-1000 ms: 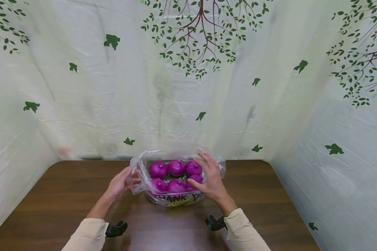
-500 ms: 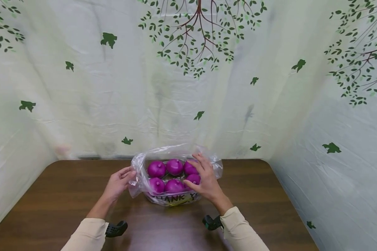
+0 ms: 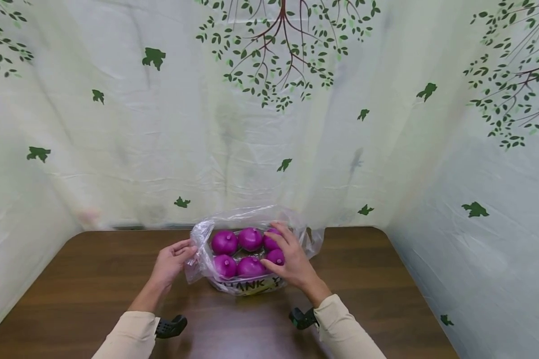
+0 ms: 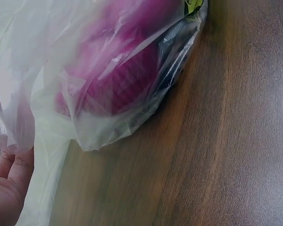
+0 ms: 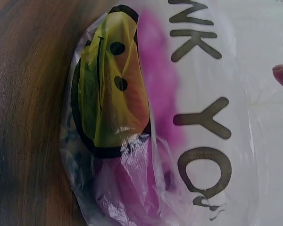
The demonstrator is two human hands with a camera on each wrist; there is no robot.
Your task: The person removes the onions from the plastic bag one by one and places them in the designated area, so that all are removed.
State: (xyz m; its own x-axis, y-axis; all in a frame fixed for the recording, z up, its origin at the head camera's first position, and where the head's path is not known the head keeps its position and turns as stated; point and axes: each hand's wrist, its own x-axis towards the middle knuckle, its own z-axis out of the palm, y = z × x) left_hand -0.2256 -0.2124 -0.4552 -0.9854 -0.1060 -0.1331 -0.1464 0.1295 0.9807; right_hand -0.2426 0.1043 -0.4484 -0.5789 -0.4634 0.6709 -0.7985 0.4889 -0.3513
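Six purple onion-like bulbs (image 3: 251,267) sit in two rows of three inside a clear plastic bag (image 3: 200,262), stems up where visible; the right-hand pair is partly covered by fingers. Bag stands mouth-up and spread wide near the far edge of a brown wood-grain table (image 3: 233,329), loose film flaring at both sides and rear. Dark lettering (image 5: 203,117) on its front, partly legible: "ANK Y" from above, "NK YO" from the right wrist; a yellow printed figure (image 5: 122,89) beside it. Left hand (image 3: 171,262) pinches the bag's left edge between thumb and fingers. Right hand (image 3: 292,263) lies over the right side, thumb and fingers wide apart; contact with film or bulbs cannot be told. Both forearms in cream sleeves (image 3: 130,331), a black device (image 3: 170,327) at each wrist. Behind the table, a pale sheet (image 3: 251,149) printed with green leaves and brown branches.
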